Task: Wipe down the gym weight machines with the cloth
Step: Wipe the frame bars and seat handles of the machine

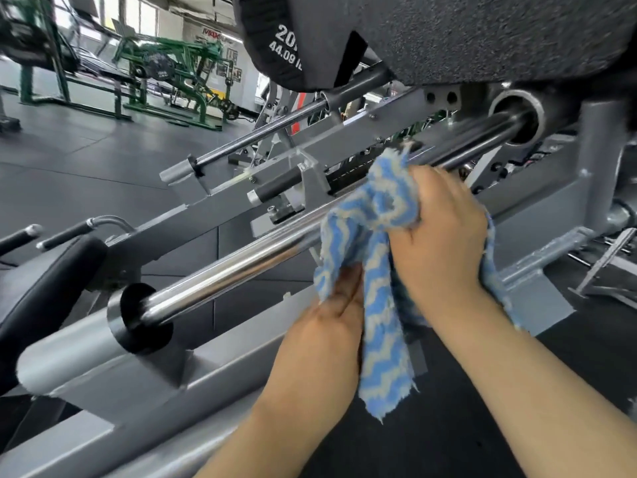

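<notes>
Both hands, left point(331, 326) and right point(437, 236), grip a blue cloth point(375, 215) wrapped round the chrome rod point(224, 274), wiping seemingly midway; grey frame point(206, 384) likely remains.

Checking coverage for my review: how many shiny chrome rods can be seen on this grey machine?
2: the near chrome rod, wrapped by the cloth under both hands, and the far chrome rod below the weight plate. Others may be hidden.

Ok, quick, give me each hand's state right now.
Left hand: fingers gripping the lower part of the blue striped cloth.
Right hand: clamping the cloth around the chrome rail.
</notes>
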### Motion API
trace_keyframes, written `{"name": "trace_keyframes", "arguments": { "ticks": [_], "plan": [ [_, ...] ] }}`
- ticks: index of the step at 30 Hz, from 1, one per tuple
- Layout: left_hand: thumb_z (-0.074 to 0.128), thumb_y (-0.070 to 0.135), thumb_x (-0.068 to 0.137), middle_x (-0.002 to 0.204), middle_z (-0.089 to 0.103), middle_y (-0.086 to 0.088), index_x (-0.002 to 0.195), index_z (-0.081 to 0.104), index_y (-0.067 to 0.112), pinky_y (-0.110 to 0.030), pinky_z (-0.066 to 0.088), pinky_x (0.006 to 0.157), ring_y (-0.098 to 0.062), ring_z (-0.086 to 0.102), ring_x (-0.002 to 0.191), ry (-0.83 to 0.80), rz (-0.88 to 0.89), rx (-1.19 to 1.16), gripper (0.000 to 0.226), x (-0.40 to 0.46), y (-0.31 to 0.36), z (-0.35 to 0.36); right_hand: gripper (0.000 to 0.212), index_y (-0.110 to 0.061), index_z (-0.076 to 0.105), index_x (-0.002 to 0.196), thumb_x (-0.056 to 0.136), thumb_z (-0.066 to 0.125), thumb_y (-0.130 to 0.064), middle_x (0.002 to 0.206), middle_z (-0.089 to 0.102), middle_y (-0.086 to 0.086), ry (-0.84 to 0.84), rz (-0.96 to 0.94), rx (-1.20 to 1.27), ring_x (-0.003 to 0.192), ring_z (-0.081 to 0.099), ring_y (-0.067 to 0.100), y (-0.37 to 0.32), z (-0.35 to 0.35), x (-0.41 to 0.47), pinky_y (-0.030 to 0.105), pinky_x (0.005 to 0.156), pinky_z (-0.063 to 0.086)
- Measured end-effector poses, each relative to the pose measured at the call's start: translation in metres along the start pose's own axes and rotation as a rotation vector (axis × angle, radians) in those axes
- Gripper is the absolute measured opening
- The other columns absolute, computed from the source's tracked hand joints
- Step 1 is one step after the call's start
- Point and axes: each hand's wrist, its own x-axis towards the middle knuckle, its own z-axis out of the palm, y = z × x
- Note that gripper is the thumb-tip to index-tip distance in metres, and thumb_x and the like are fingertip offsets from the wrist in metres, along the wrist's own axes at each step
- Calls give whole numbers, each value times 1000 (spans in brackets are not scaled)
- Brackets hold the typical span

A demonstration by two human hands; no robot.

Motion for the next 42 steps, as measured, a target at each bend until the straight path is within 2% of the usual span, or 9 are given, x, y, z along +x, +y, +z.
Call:
{"name": "trace_keyframes", "arguments": {
  "ticks": [5,7,12,14,19,25,30,36,42],
  "plan": [
    [52,10,90,121,55,14,129,44,31,-10,42,84,0,51,110,233,-128,-322,45,10,9,-13,17,-3,56,64,53,64,6,62,58,9,-4,-107,-133,58,44,23,-1,1,11,28,58,25],
    [47,7,92,110,51,28,110,40,47,-4,38,82,9,49,105,299,-190,-458,44,10,10,-14,27,-2,68,83,62,55,8,100,67,13,-10,-272,-215,95,51,31,7,1,-3,35,93,32],
    [41,38,87,89,41,17,94,36,34,-16,31,71,-4,46,84,203,-34,-179,10,-7,8,-5,81,-12,21,148,76,55,-13,159,-5,1,-220,-422,-488,145,-9,18,37,-14,-48,40,116,-7],
    [42,40,82,75,45,10,86,32,30,-20,29,60,-13,48,70,171,37,21,14,-15,8,-1,93,-17,4,151,78,61,-17,157,-14,-4,-275,-406,-454,145,-11,16,43,-20,-64,38,118,-6],
    [48,24,87,81,53,-1,93,45,18,-25,36,71,-18,45,78,403,182,30,9,-35,18,-15,50,-38,14,149,100,23,-45,154,13,-24,-315,-156,224,141,19,4,33,-36,-99,31,113,23],
    [64,25,76,122,44,-3,122,39,14,-24,38,92,-18,44,108,237,-59,-1,54,-45,-2,6,62,-14,29,140,84,39,-36,149,18,12,-425,-158,-263,137,9,22,8,-10,-118,42,102,22],
    [58,20,76,120,49,-8,130,37,4,-34,31,88,-19,43,98,95,-51,221,60,-63,-14,23,53,-12,15,145,97,21,-34,151,16,12,-408,-157,-308,137,9,21,-12,4,-143,32,111,14],
    [34,14,62,127,56,-15,136,32,-3,-23,36,89,-17,49,105,53,-72,173,76,-101,-30,8,47,-7,44,125,82,43,-25,111,65,11,-395,-106,-55,104,47,20,-38,12,-151,30,94,32],
    [21,4,59,139,36,-5,138,31,1,-22,31,96,-20,39,120,203,-116,93,79,-99,-23,-4,21,-17,52,104,87,41,-17,95,57,-8,-198,177,451,92,54,9,-59,7,-124,19,88,39]
  ]
}}
